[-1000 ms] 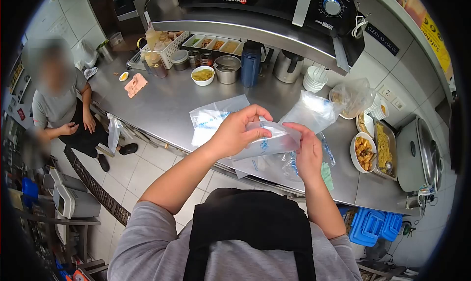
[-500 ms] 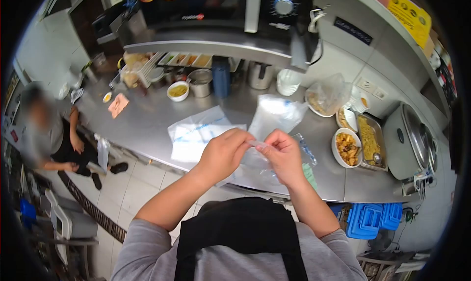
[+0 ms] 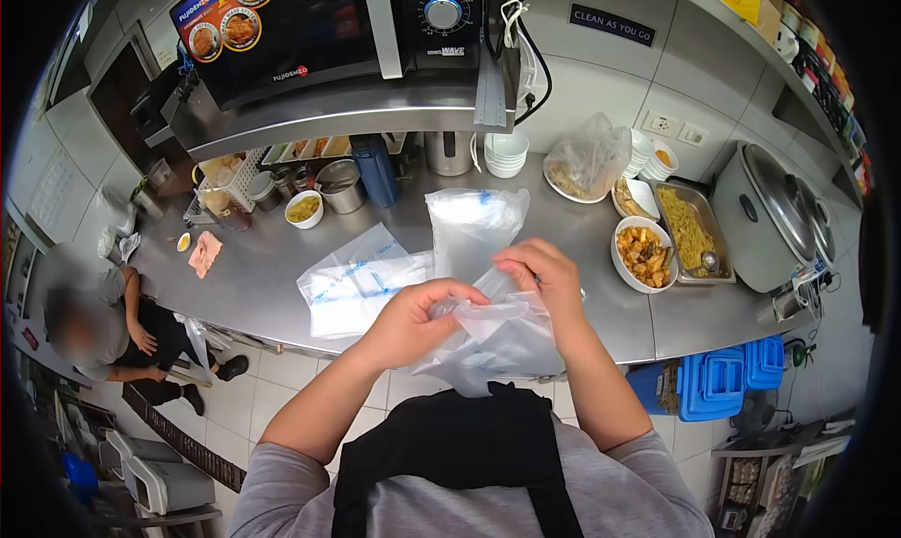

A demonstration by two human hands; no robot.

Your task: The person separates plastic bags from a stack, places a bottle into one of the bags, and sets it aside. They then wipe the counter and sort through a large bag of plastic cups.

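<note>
Between my hands hangs a clear plastic bag (image 3: 493, 336), its mouth partly spread, above the counter's front edge. My left hand (image 3: 418, 320) grips the bag's rim with thumb and fingers. On the other side, my right hand (image 3: 544, 277) pinches the rim near its top. Just beyond lies a stack of clear plastic bags (image 3: 474, 223) on the steel counter (image 3: 253, 280). Left of that, flat white plastic bags with blue print (image 3: 361, 284) are spread out.
At the right stand a white bowl of food chunks (image 3: 646, 254), a steel tray of noodles (image 3: 690, 228) and a large rice cooker (image 3: 765, 200). A microwave (image 3: 310, 40) sits on a shelf above. A co-worker (image 3: 103, 322) is at far left.
The bag's rim, earlier pinched together between both hands, is now drawn apart and the bag is spread wider. My view has shifted, so the counter appears lower and to the left.
</note>
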